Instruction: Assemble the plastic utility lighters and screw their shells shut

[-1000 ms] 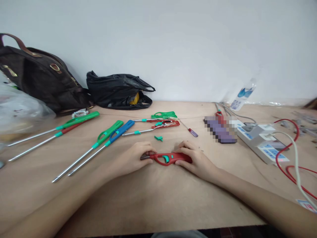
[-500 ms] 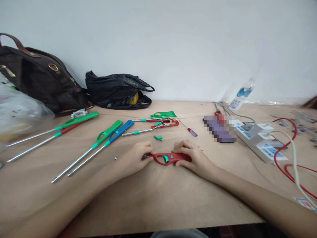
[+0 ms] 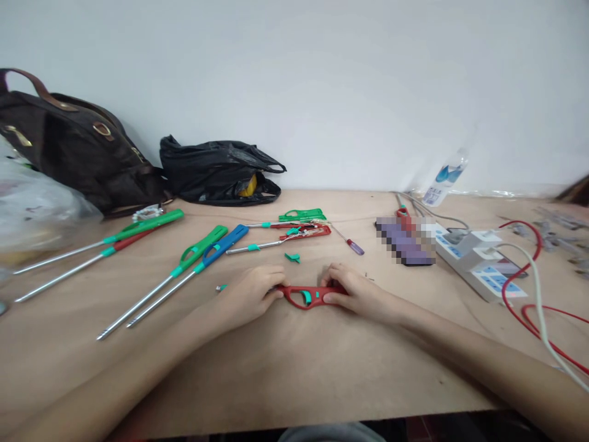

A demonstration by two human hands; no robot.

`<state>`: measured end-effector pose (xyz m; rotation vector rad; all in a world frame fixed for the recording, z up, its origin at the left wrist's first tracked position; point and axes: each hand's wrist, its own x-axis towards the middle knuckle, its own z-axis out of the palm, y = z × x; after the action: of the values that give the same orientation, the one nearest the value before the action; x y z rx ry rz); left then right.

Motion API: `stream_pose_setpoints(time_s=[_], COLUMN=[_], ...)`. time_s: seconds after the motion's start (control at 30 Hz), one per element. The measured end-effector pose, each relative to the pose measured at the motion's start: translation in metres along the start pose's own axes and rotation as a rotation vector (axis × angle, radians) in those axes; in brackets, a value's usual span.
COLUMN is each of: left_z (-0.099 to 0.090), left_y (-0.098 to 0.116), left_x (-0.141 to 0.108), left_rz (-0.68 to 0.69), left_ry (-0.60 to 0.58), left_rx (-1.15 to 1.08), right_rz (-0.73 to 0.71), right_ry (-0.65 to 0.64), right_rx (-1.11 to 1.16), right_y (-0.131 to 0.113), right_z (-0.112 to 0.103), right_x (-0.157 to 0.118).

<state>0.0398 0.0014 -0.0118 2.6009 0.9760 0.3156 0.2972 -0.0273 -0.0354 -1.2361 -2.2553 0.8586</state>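
Observation:
A red long-reach lighter (image 3: 317, 297) with a green trigger lies across the table in front of me, gripped at both ends. My left hand (image 3: 255, 291) pinches its neck end, and the fingers cover most of that part. Closed around the back of its handle is my right hand (image 3: 352, 291), thumb in front and fingers behind. Just beyond the hands rests a loose green plastic piece (image 3: 292, 258). Behind it are opened red lighter parts (image 3: 306, 232) with metal tubes, a green handle shell (image 3: 301, 215) and a screwdriver (image 3: 354, 247) with a purple handle.
On the left lie a blue lighter (image 3: 225, 247), a green lighter (image 3: 202, 248) and further ones. A black plastic bag (image 3: 216, 172) and a dark bag (image 3: 73, 147) stand behind. At right are a phone (image 3: 405, 242), a power strip (image 3: 483, 276), cables and a water bottle (image 3: 444, 178).
My right hand has shifted slightly left along the red lighter's handle, its fingers drawn in closer. My left hand keeps its pinch. The view has moved a little.

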Motion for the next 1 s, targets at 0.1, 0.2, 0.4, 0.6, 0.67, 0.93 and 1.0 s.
stream_pose_setpoints(time_s=[0.1, 0.2, 0.4, 0.6, 0.67, 0.93, 1.0], left_z=[0.001, 0.001, -0.005, -0.007, -0.011, -0.062, -0.067], left_y=[-0.002, -0.002, -0.005, 0.0, 0.001, -0.035, -0.046], left_x=[-0.001, -0.003, -0.006, -0.005, -0.004, -0.013, -0.014], left_rz=[0.041, 0.11, 0.351, 0.395, 0.382, 0.073, 0.033], left_ry=[0.051, 0.124, 0.293, 0.372, 0.36, 0.278, 0.215], left_rx=[-0.012, 0.017, 0.142, 0.203, 0.234, 0.466, 0.508], right_rz=[0.091, 0.132, 0.094, 0.14, 0.124, 0.072, 0.057], right_ry=[-0.019, -0.061, -0.194, -0.141, -0.068, 0.1, 0.116], right_rx=[0.075, 0.18, 0.094, 0.191, -0.006, -0.42, -0.465], right_y=[-0.002, -0.011, -0.037, -0.041, -0.038, -0.02, -0.016], right_z=[0.0, 0.0, 0.002, 0.006, 0.003, -0.016, -0.018], right_x=[-0.001, -0.001, 0.01, 0.007, 0.005, 0.009, 0.01])
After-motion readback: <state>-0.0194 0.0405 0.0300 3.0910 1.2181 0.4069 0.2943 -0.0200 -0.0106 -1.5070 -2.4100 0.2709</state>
